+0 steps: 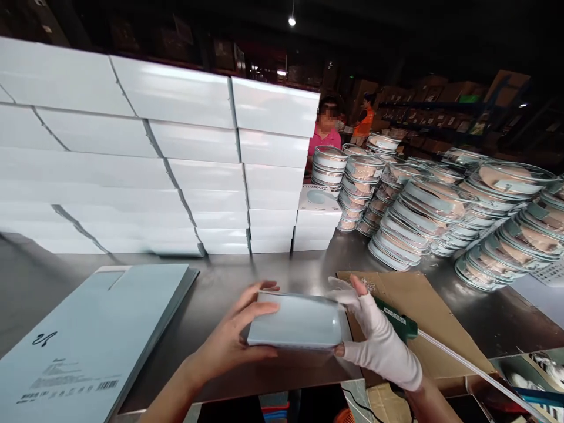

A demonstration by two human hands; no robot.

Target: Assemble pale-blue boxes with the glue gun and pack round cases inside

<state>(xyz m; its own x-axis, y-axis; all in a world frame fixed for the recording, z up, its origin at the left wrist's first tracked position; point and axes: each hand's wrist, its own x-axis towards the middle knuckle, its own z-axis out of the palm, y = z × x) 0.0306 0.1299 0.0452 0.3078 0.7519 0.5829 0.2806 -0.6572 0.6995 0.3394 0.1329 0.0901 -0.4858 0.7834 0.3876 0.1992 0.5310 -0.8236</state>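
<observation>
Pale box, its contents hidden
Left hand holds its left end, gloved right hand the right.

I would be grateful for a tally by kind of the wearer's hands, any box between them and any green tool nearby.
Bare left hand: 1
White-gloved right hand: 1
Pale box between them: 1
Green glue gun: 1
Total: 4

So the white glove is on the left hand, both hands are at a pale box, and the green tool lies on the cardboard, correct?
Not quite: the head view shows the white glove on the right hand; the left hand is bare. The rest stands: both hands are at a pale box, and the green tool lies on the cardboard.
</observation>
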